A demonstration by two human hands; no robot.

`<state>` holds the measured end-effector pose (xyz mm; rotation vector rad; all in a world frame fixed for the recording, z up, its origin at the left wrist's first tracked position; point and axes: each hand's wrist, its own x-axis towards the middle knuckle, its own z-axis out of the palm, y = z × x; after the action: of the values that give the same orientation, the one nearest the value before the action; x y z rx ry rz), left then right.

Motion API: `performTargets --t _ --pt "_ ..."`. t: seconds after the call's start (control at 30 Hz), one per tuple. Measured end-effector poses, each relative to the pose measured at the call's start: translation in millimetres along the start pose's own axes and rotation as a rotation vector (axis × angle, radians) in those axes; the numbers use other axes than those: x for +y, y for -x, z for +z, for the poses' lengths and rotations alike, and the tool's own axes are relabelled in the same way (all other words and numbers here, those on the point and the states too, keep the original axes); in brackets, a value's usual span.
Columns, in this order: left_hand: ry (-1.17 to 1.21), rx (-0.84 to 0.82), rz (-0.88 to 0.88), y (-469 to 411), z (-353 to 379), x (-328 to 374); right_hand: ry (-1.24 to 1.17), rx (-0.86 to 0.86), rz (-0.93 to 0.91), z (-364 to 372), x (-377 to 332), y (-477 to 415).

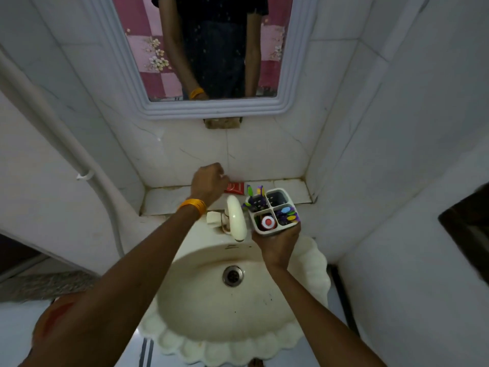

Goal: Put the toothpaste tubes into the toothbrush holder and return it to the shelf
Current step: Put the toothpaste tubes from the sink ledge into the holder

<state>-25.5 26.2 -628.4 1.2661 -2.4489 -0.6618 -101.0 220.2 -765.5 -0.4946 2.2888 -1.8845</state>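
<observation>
My right hand (277, 245) grips a white four-compartment toothbrush holder (274, 211) from below, above the sink's back rim. One near compartment holds a tube with a red-and-white cap (268, 221). Two compartments hold colourful toothbrushes (287, 214), and the far right one looks empty. My left hand (209, 182), with an orange band at the wrist, reaches over the tiled shelf (164, 200) with its fingers curled on the end of a red toothpaste tube (235, 187) lying there. The hand hides most of that tube.
A cream faucet (236, 218) stands between my hands, just left of the holder. The scalloped cream sink (232, 287) lies below. A framed mirror (211, 49) hangs on the tiled wall, and a white pipe (66, 144) runs down the left wall.
</observation>
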Motion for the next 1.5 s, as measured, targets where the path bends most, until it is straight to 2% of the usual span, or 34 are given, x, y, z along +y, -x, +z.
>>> performTargets --t 0.1,0.23,0.37,0.57,0.67,0.8,0.9,1.0,1.1,1.27,1.5 --pt "-0.044 -0.034 -0.059 -13.3 17.6 -47.8 -0.007 0.013 0.003 1.3 4.9 -2.7" --pt "-0.134 -0.169 -0.101 -30.0 48.7 -83.8 -0.014 0.010 0.009 2.5 6.2 -1.1" --pt "-0.285 -0.257 -0.007 -43.7 71.3 -89.0 -0.022 -0.010 -0.008 4.3 11.3 -2.2" --pt "-0.539 -0.261 0.082 -60.3 78.2 -97.6 -0.027 -0.014 -0.018 4.5 13.6 -0.6" --pt "-0.415 -0.277 0.035 -53.7 81.4 -101.2 -0.044 -0.026 -0.027 4.7 13.2 -0.2" --pt "-0.019 -0.182 -0.011 -37.5 71.9 -95.2 -0.034 -0.015 -0.035 4.9 14.5 -1.1" --pt "0.176 -0.036 0.085 -27.5 44.4 -79.8 -0.015 -0.017 -0.045 3.8 11.3 -1.5" --pt "0.185 0.115 0.213 -18.4 7.0 -63.7 -0.003 -0.003 -0.018 3.9 10.2 0.1" --pt "0.241 0.185 0.340 -12.2 -36.6 -43.0 -0.001 0.027 0.014 5.4 10.8 -1.1" --pt "0.328 0.043 0.601 -10.3 -86.8 6.0 -0.019 0.040 0.070 9.5 20.2 -2.1" --pt "0.032 -0.249 0.856 -14.7 -65.2 67.9 0.008 0.070 0.046 11.4 13.4 2.1"
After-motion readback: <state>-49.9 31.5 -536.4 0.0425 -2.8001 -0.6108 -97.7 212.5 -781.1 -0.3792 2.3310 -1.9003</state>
